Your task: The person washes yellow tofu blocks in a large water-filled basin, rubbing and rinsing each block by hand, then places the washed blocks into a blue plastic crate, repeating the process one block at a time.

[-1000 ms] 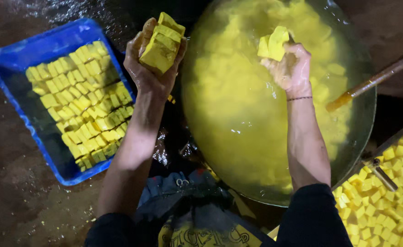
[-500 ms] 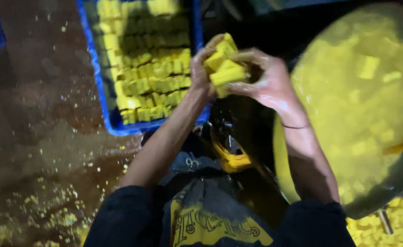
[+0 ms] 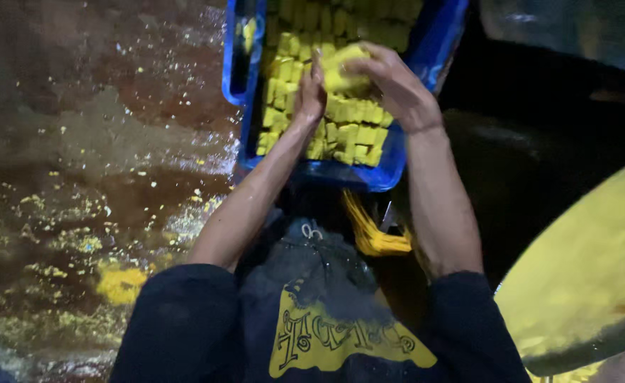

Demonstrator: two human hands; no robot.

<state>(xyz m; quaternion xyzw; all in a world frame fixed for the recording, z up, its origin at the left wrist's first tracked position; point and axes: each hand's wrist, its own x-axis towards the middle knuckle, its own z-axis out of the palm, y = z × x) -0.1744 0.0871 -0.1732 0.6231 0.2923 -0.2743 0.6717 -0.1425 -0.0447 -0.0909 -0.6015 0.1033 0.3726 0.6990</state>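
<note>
Yellow blocks [image 3: 346,67], a small stack of cut rectangular pieces, are held between both hands directly above the blue crate [image 3: 411,53]. Left hand [image 3: 311,91]: palm pressed flat against the left side of the stack, fingers straight and together, pointing away from the body. Right hand [image 3: 390,84]: fingers curled over the top and right side of the stack, thumb side toward the left hand. Both hands are closed on the same stack from opposite sides; the stack is clear of the layer below, or just touching it, cannot tell which.

Crate contents: rows of matching yellow pieces [image 3: 355,117] packed side by side, filling most of the visible floor of the crate. A dark unfilled strip runs along the crate's left wall [image 3: 231,57]. Near rim of the crate sits just beyond the person's knees.

Surroundings: wet brown floor [image 3: 78,156] to the left, scattered with yellow crumbs and a yellow smear [image 3: 121,284]. Large round basin of yellow liquid [image 3: 582,284] at lower right, well apart from the hands. Yellow fibrous bundle [image 3: 372,234] lies between the forearms, below the crate. Person wears a dark apron [image 3: 326,312] with a yellow print; both forearms bare, sleeves dark.
</note>
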